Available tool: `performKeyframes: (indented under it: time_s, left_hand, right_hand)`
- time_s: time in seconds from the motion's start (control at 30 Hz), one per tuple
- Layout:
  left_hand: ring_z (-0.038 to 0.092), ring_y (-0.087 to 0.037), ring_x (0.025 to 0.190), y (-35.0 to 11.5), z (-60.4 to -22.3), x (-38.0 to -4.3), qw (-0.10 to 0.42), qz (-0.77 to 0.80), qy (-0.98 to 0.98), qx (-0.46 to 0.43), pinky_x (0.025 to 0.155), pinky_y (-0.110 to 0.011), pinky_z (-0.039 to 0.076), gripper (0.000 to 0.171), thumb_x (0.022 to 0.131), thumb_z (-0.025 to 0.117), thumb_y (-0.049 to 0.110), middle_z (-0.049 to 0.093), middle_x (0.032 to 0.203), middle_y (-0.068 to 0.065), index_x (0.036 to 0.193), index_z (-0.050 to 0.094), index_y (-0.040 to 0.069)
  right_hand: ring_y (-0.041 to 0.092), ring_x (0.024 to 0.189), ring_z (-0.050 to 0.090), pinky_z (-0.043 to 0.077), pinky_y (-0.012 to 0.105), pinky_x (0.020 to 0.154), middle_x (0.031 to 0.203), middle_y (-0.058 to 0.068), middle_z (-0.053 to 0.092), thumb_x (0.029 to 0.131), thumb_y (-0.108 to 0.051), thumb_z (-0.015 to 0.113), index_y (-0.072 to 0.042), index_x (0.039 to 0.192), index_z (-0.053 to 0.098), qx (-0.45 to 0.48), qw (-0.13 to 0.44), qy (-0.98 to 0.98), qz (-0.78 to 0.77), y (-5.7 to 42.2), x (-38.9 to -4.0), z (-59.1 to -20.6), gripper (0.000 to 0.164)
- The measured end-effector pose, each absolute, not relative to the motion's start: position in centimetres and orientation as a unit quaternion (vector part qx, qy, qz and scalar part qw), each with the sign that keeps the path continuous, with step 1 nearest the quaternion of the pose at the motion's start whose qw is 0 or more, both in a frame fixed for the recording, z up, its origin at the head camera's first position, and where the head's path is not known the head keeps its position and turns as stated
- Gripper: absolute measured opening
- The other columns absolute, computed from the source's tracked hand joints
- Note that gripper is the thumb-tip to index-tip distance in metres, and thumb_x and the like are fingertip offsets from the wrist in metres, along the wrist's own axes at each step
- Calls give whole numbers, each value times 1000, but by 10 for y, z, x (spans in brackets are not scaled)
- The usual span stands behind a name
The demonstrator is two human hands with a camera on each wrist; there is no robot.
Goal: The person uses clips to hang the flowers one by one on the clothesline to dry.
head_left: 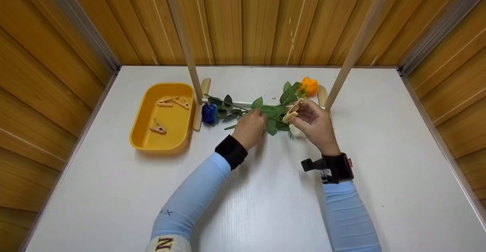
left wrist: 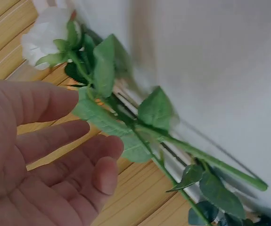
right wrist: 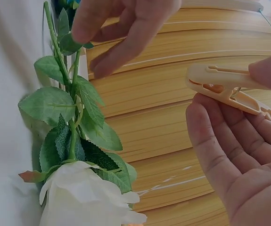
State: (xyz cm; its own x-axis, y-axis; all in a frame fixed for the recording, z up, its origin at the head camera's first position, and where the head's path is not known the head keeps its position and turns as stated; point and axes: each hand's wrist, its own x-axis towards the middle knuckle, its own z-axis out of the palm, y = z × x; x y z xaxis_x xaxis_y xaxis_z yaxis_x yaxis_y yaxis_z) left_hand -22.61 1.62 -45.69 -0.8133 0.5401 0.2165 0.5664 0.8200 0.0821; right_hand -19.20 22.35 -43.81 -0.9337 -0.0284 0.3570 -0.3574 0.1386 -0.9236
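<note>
Between my right thumb and fingers I pinch a beige clothespin (right wrist: 227,89); my right hand (head_left: 318,126) holds it above the leaves on the right. My left hand (head_left: 250,128) is over the middle of the flower stems, its fingers loosely bent and beside the leaves (left wrist: 104,117), holding nothing. A white rose (right wrist: 86,195) lies with its bloom toward the right hand, partly covered by that hand in the head view. Its stem crosses another green stem (left wrist: 173,181). The blue rose (head_left: 209,114) lies at the left, and an orange rose (head_left: 309,86) lies at the back right.
A yellow tub (head_left: 176,140) with several clothespins (head_left: 158,128) stands on the left of the white table (head_left: 262,206). Two wooden posts (head_left: 182,39) rise on either side of the flowers, with a white rod (head_left: 243,103) low between them. Wood-patterned walls (head_left: 258,20) surround the table.
</note>
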Motion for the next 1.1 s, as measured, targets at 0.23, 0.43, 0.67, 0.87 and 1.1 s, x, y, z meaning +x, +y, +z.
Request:
performKeyframes:
  time_s: [0.23, 0.43, 0.67, 0.87, 1.1]
  left_hand:
    - [70, -28, 97, 20, -471, -245, 87, -39, -958, -270, 85, -39, 60, 17, 95, 67, 2, 72, 107, -14, 109, 75, 0]
    - [70, -29, 97, 21, -471, -255, 61, -36, -963, -261, 85, -39, 60, 17, 95, 65, -1, 71, 108, -16, 108, 75, -2]
    - [72, -29, 98, 23, -471, -261, 73, -41, -963, -257, 89, -34, 59, 18, 97, 62, -6, 73, 106, -17, 108, 75, -2]
    - [70, -29, 101, 24, -472, -264, 102, -65, -960, -253, 89, -34, 59, 21, 97, 61, -8, 72, 109, -16, 111, 75, 0]
    - [69, -28, 103, 23, -461, -264, 141, -88, -951, -262, 92, -33, 57, 23, 95, 64, -8, 71, 109, -15, 115, 72, -1]
  right_hand:
    - [14, 97, 70, 58, 23, 88, 109, 18, 68, 89, 11, 71, 13, 119, 63, 124, 126, -747, 641, 224, -193, -438, 31]
    - [14, 97, 70, 57, 23, 87, 108, 17, 68, 89, 11, 70, 14, 119, 62, 136, 130, -739, 647, 224, -193, -438, 31]
    - [15, 95, 69, 58, 23, 85, 106, 16, 68, 89, 12, 70, 16, 118, 61, 134, 129, -732, 656, 225, -193, -438, 30]
    - [14, 95, 69, 58, 23, 86, 106, 15, 68, 89, 11, 70, 14, 117, 62, 130, 130, -732, 656, 224, -193, -438, 29]
    - [14, 94, 69, 58, 22, 84, 106, 17, 69, 88, 13, 70, 17, 117, 61, 128, 138, -734, 653, 225, -192, -435, 31]
